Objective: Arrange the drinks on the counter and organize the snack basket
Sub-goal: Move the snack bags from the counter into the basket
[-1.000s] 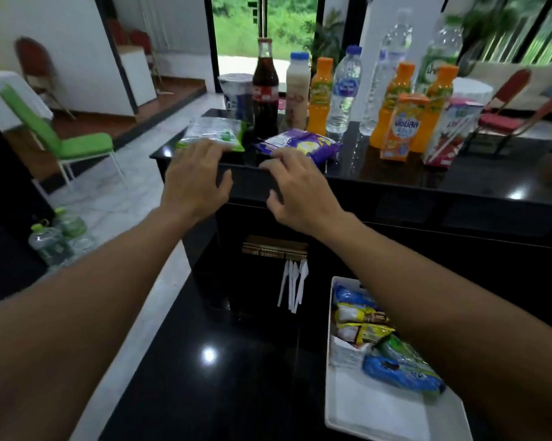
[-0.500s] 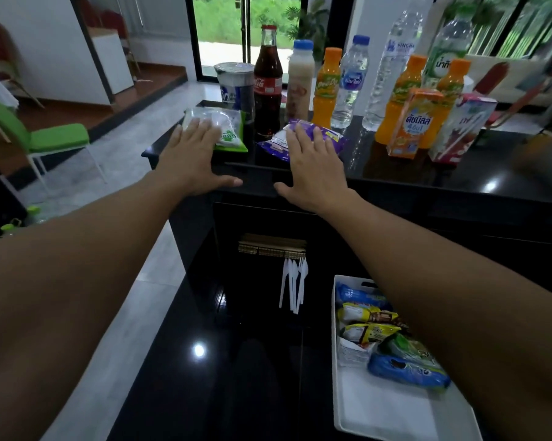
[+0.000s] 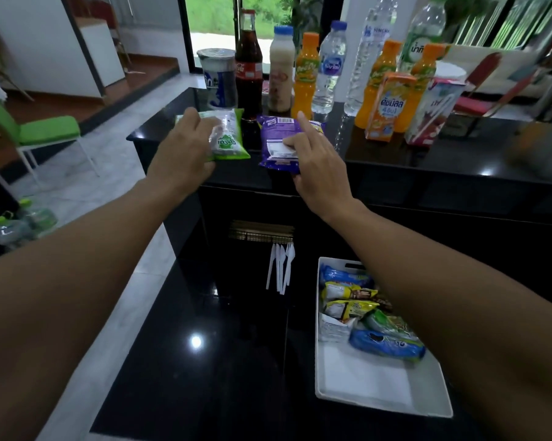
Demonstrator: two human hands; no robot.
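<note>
Grip of left hand (image 3: 180, 156) holds green packet (image 3: 231, 142); right hand (image 3: 316, 160) apparently pinches purple packet (image 3: 274, 130), forefinger straight.

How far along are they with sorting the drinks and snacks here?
Looks done: the drinks stand upright in a row at the back of the counter, and several snacks already lie in the white basket. In hand: the left hand grips a green packet, the right hand pinches a purple packet. Left: both packets probably go into the basket, which has room.
</note>
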